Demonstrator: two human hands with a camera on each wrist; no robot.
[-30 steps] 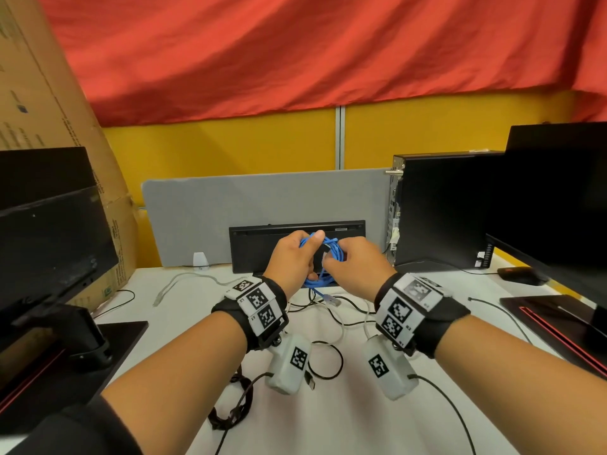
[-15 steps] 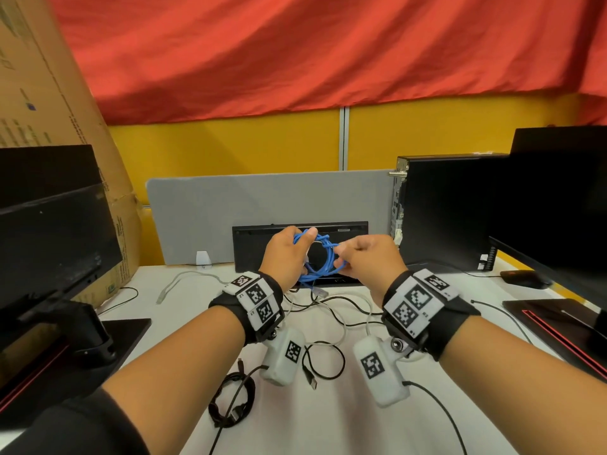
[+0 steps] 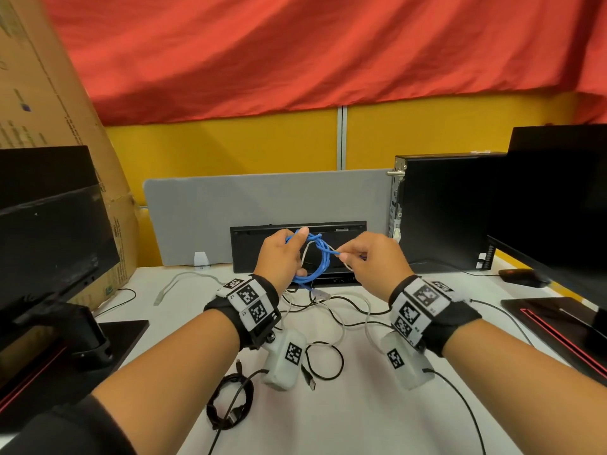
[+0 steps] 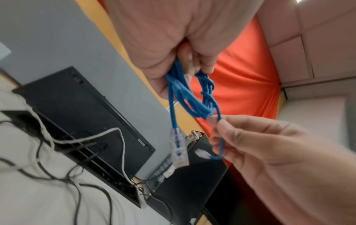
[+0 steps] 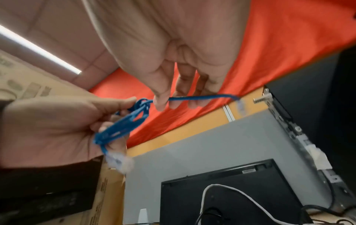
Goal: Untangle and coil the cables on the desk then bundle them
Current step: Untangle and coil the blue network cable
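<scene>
at 7 o'clock on the desk (image 3: 328, 421): black cable (image 3: 230, 400), coiled, lying well apart from both hands

at centre, raised above the desk in front of the keyboard (image 3: 297, 228): left hand (image 3: 279, 257) clenched round the blue cable (image 3: 317, 257), coil hanging from the fingers, one clear plug (image 4: 178, 150) dangling at 6 o'clock

at 3 o'clock of the coil: right hand (image 3: 369, 257) pinching the free tail between thumb and fingertips, tail wrapped across the loops

step judged: binding the blue coil with its own end

next move judged: tail to be drawn snug and tucked, coil held firm; white cable (image 3: 341, 323) and loose black leads on the desk not yet coiled
</scene>
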